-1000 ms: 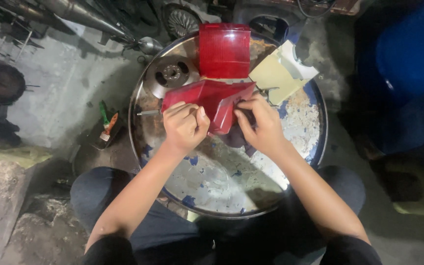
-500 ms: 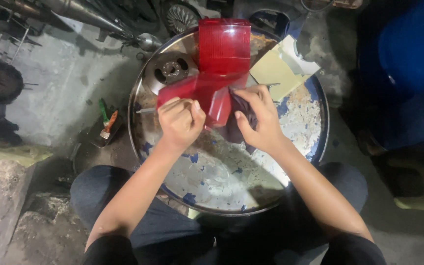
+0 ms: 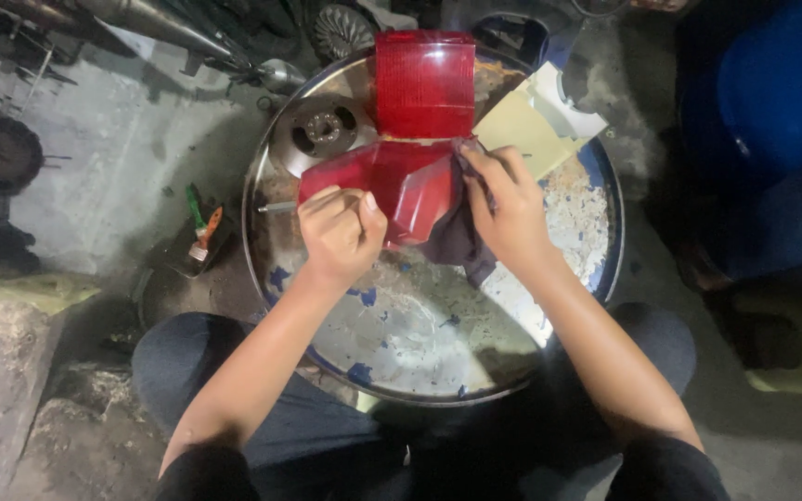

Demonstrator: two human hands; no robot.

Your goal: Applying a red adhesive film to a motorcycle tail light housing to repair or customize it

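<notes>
A glossy red plastic cover (image 3: 382, 181) is held over the far half of a round metal drum lid (image 3: 438, 362), whose top is worn, with blue paint flaking off pale metal. The cover's long axis runs roughly left to right, slightly tilted, with its lower right corner dipping toward the person. Its left end reaches past the knuckles of the left hand, and its right end meets the right hand.

The left hand (image 3: 338, 232) is curled into a fist around a thin metal tool (image 3: 278, 207), whose tip sticks out to the left, level with the cover's lower edge; thumb and fingers are pressed tight together. The right hand (image 3: 508, 209) has its fingers bent over the cover's right edge, pinching a dark cloth (image 3: 457, 243) against the plastic; the cloth hangs down below the palm.

Just beyond the cover stands a ribbed red lens (image 3: 424, 83), squarish, its ribs running across. To its left on the lid lies a round metal disc with holes (image 3: 317, 130). To the right of the lens a cream-coloured panel (image 3: 536, 125) leans over the lid's rim.

On the concrete floor (image 3: 113, 158) left of the drum lie a small green-handled tool and an orange-handled one (image 3: 201, 223). The person's dark trousers (image 3: 197, 362) frame the lid's near edge.
</notes>
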